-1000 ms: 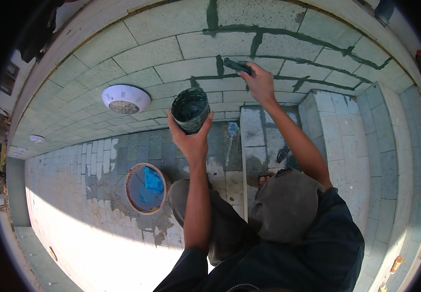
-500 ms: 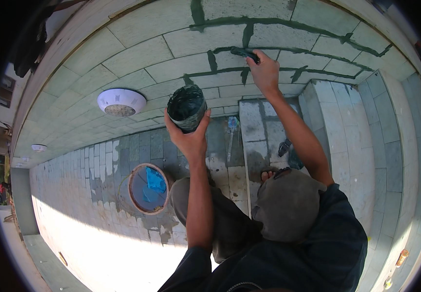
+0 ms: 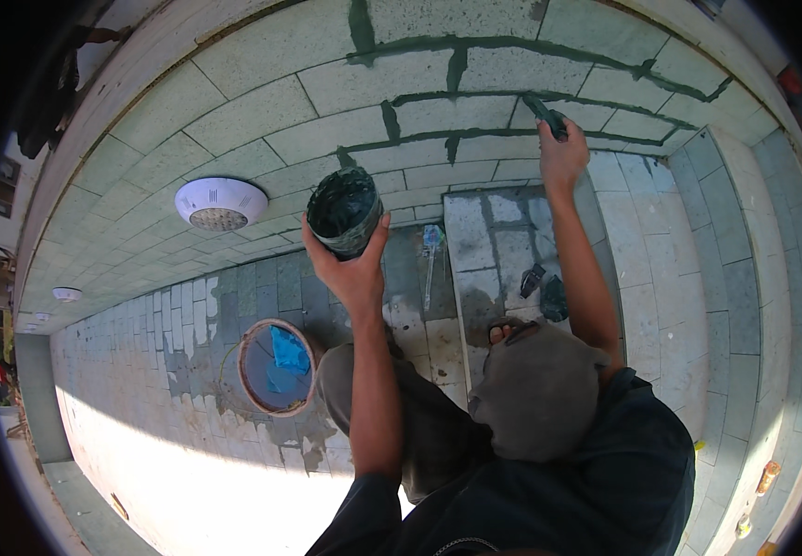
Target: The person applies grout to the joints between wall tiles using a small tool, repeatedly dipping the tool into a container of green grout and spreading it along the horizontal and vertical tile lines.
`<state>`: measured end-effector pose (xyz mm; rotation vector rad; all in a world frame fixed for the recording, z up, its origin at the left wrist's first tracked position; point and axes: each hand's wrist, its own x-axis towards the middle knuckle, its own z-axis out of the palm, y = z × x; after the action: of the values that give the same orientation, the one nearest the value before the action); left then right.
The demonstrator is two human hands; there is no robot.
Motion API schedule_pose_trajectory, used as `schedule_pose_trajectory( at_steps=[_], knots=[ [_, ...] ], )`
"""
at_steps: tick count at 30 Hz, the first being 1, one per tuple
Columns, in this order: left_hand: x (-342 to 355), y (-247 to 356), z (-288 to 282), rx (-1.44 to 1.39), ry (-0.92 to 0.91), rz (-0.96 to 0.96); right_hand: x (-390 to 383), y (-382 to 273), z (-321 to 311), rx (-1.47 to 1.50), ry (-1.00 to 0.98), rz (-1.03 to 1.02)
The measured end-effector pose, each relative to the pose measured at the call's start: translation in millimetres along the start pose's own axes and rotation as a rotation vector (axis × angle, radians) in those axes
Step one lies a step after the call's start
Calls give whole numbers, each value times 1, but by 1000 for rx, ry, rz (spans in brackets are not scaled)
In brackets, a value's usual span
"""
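Observation:
My left hand (image 3: 353, 278) is wrapped round a tub (image 3: 361, 227) coated inside and at the rim with dark green grout, held tilted in front of the tiled wall. In my right hand (image 3: 564, 162) is a small dark spreader (image 3: 546, 118), smeared with grout. Its tip meets the wall at a dark grout line (image 3: 457, 95) running between two rows of pale green tiles (image 3: 461, 116). Other joints on the right part of the wall carry thick green grout, while those farther left look thin and bare.
A round white light fitting (image 3: 221, 205) juts from the wall at left. On the wet tiled floor stands a round basin (image 3: 245, 363) of water with a blue cloth or bag (image 3: 291, 351). A clear-handled brush-like tool (image 3: 432, 239) and a dark strapped item (image 3: 532, 281) lie near the step.
My right hand has moved right along the wall with the spreader, away from the upright joint near the middle. The left hand still holds the tub; the view has shifted slightly.

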<state>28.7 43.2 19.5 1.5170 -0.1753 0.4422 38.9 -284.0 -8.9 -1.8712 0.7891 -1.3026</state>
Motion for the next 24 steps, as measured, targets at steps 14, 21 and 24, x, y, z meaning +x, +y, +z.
schedule_pose_trajectory(
  at_steps=[14,21,24],
  knots=[
    [-1,2,-4,91,-4,34,-91,-89,97,306,-106,-177],
    [2,-5,-16,43,9,34,-112,-112,121,352,-199,-276],
    [3,-2,-19,46,18,40,-104,-101,119,332,-214,-254]
  ],
)
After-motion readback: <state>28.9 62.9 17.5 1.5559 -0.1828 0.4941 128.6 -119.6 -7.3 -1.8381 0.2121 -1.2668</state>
